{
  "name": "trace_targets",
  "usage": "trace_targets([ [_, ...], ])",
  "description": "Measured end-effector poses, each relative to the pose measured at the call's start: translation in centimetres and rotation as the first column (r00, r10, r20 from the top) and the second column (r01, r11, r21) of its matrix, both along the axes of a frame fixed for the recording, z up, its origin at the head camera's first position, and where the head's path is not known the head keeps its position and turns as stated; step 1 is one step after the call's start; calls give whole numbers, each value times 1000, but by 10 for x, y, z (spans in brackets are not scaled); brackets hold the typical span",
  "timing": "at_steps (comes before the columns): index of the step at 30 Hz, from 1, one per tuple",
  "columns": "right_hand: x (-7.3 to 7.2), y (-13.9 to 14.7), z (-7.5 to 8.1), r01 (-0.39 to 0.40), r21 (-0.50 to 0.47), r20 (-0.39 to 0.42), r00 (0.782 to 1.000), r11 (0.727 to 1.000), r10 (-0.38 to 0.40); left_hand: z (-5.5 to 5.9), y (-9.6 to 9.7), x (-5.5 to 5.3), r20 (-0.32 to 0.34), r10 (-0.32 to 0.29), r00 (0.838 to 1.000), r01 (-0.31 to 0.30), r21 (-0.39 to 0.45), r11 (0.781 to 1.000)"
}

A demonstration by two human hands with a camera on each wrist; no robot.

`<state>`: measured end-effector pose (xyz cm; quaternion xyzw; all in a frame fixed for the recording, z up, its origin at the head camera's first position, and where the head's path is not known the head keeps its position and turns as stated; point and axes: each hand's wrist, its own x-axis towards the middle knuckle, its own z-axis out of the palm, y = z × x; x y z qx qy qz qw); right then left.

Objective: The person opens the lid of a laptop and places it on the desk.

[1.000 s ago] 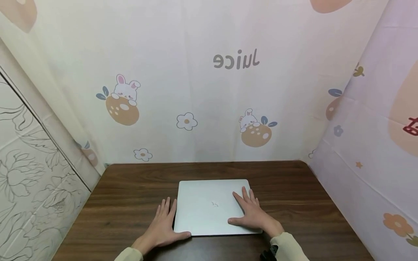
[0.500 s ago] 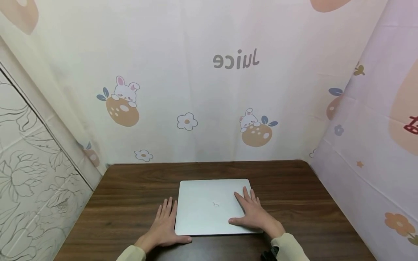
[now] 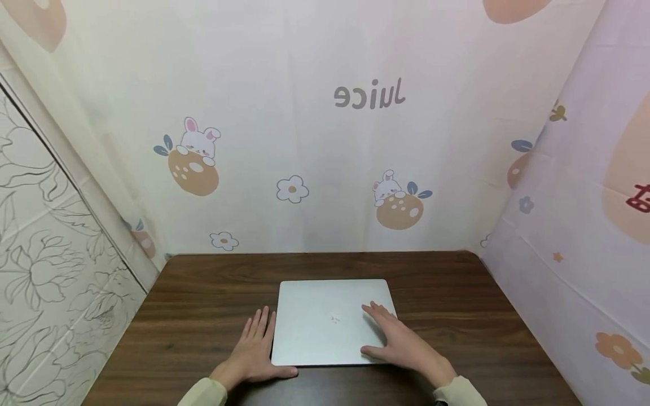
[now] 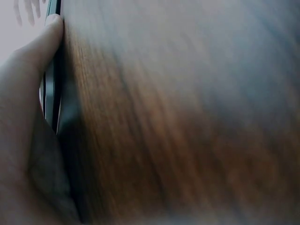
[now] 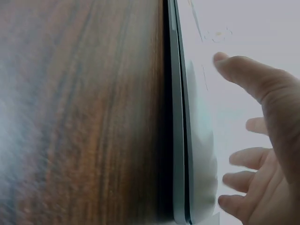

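Note:
A closed silver laptop point(image 3: 320, 327) lies flat on the table, a small logo in the middle of its lid. At its left front corner rests my left hand point(image 3: 251, 352), with straight fingers along the side and the thumb along the front edge. In the left wrist view that thumb point(image 4: 44, 44) lies against the laptop's thin edge. My right hand point(image 3: 401, 341) is over the right part of the lid, its fingers extended and its thumb apart from them. The right wrist view shows this hand's thumb point(image 5: 243, 72) and fingers above the pale lid point(image 5: 199, 154), holding nothing.
The dark wood-grain table point(image 3: 213, 282) reaches back to a pale curtain point(image 3: 325, 141) printed with rabbits, fruit and flowers. More printed cloth point(image 3: 574, 225) hangs at the right. At the left is a white panel point(image 3: 45, 293) with line-drawn flowers.
My right hand has lifted off the lid and shifted slightly to the right and nearer, its fingers drawn closer together. The left hand and the laptop stay nearly as they were.

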<state>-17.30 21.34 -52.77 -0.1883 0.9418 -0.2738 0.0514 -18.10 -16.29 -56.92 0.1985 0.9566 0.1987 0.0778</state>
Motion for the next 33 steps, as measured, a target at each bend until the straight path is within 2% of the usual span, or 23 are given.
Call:
trace_targets([
  [4, 6, -4, 1, -34, -1, -65, 997, 999, 33, -4, 0, 0, -15, -2, 1000, 2, 32, 999],
  [7, 7, -10, 0, -52, -8, -76, 996, 999, 51, -5, 1, 0, -23, 2, 1000, -2, 20, 1000],
  [16, 9, -28, -9, -85, -35, -73, 994, 996, 82, 2, 3, 0, 11, 6, 1000, -5, -68, 998],
  [22, 10, -38, -16, -131, -48, -110, 986, 990, 125, 1, 4, 0, 20, 10, 1000, -8, -91, 996],
  [26, 10, -43, -16, -156, -50, -142, 979, 987, 147, 1, 3, -1, 25, 12, 1000, -10, -73, 997],
  [30, 8, -47, -15, -163, -16, -151, 976, 986, 159, -3, 2, -2, 12, 10, 1000, -10, -12, 1000],
  [33, 6, -48, -14, -163, 24, -150, 975, 986, 164, -4, 3, -2, 12, 12, 1000, -12, -26, 1000],
])
